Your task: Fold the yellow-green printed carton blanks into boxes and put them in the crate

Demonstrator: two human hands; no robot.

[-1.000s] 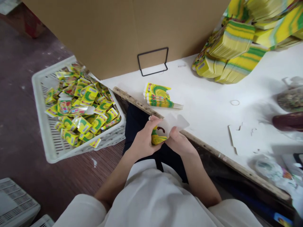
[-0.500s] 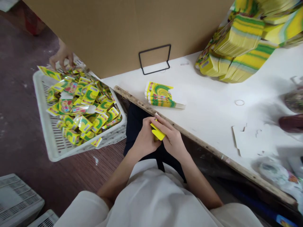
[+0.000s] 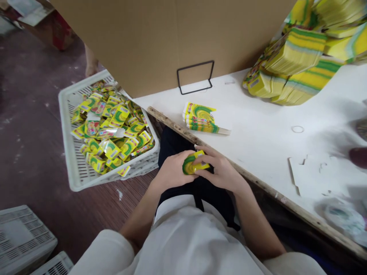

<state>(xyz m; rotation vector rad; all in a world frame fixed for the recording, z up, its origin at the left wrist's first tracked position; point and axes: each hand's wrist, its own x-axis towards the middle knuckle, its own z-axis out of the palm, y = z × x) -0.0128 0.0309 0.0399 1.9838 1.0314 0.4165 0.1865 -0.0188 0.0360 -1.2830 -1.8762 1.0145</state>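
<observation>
Both my hands hold one small yellow and green carton [image 3: 195, 163] over my lap, just below the table's front edge. My left hand [image 3: 172, 172] cups its left side with fingers curled under it. My right hand [image 3: 219, 172] grips the right side, fingers laid across the top. The carton looks folded shut, its green swirl facing up. A short stack of flat yellow-green carton blanks [image 3: 201, 118] lies on the white table [image 3: 258, 130] just beyond my hands.
A white slotted crate [image 3: 75, 168] full of folded yellow cartons stands on the floor at my left. A cardboard wall [image 3: 160, 38] with a black wire stand [image 3: 195, 76] backs the table. Big bundles of flat blanks [image 3: 298, 57] sit far right. More crates [image 3: 25, 236] lie bottom left.
The white flaps seen a second ago have been folded in, and the carton now lies closed between my hands. Another person's hand over the crate has withdrawn.
</observation>
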